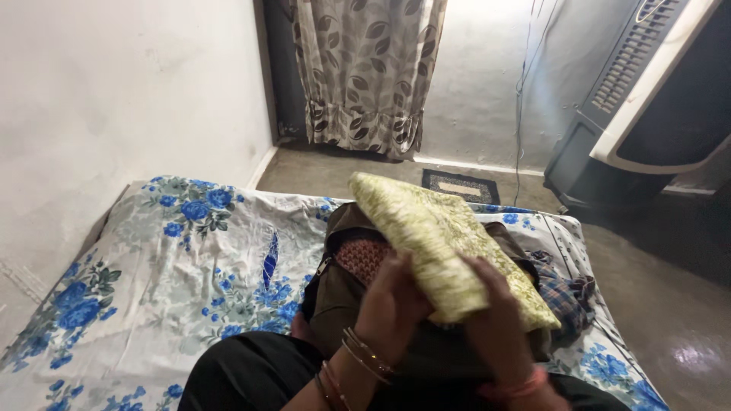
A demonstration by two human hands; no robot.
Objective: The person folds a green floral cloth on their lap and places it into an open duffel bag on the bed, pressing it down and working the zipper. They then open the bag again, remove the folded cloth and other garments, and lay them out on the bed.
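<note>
Both hands, left hand (392,304) and right hand (499,320), are clamping a folded green-patterned cloth (442,243) over the open dark bag (343,297) on the floral bed (175,266), risking it unfolding or snagging the bag's rim.

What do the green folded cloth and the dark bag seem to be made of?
The folded cloth looks like a woven fabric with a slight sheen, judging by its pale leaf-like pattern and soft edges. The bag seems a thick, matte olive-brown textile, perhaps canvas; it sags in soft folds. Both hands, left and right, grip the cloth.
</note>
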